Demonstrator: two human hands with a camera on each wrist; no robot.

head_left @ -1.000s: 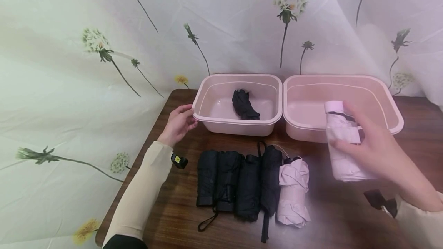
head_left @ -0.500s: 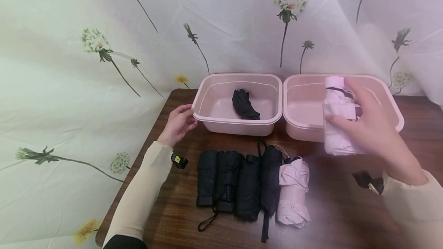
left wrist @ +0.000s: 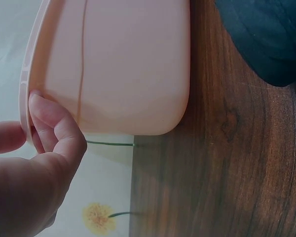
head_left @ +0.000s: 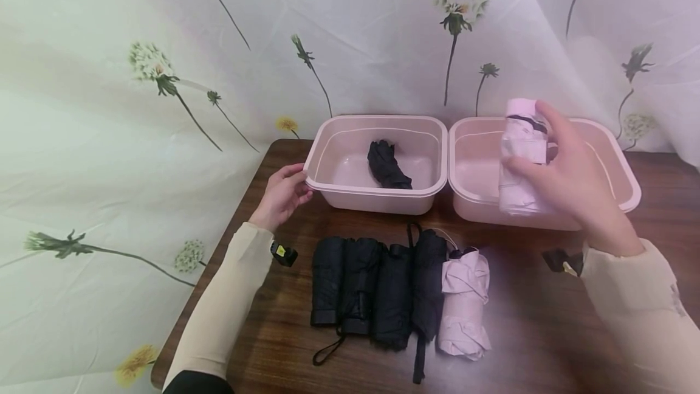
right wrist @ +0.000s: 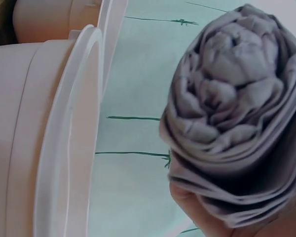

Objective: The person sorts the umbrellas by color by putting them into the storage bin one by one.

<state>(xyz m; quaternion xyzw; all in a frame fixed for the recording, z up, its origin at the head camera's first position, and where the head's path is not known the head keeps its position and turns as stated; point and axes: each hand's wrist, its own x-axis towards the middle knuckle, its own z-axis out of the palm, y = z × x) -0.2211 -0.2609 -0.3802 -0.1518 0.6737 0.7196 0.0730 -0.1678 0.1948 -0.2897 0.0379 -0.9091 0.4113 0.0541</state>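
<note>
In the head view my right hand [head_left: 574, 178] grips a folded pink umbrella [head_left: 522, 154], held upright above the front of the right pink plastic tub [head_left: 465, 193]. The right wrist view shows the bunched fabric end of this umbrella [right wrist: 237, 64] close up, with the tub rim [right wrist: 64, 123] to its left. My left hand [head_left: 281, 196] pinches the left end of the other pink tub [head_left: 377, 202] by its rim; the left wrist view shows thumb and fingers [left wrist: 59, 121] on either side of that rim. A folded black umbrella [head_left: 385, 166] lies inside this left tub.
Several folded black umbrellas [head_left: 392, 297] lie side by side on the brown wooden table [head_left: 525, 333], with another folded pink umbrella [head_left: 465, 306] at the row's right end. Both tubs stand side by side against a dandelion-print cloth [head_left: 383, 35].
My right hand has carried the pink umbrella up, away from me and slightly left, from the right tub's front edge to above it. My left hand has stayed on the left tub's rim.
</note>
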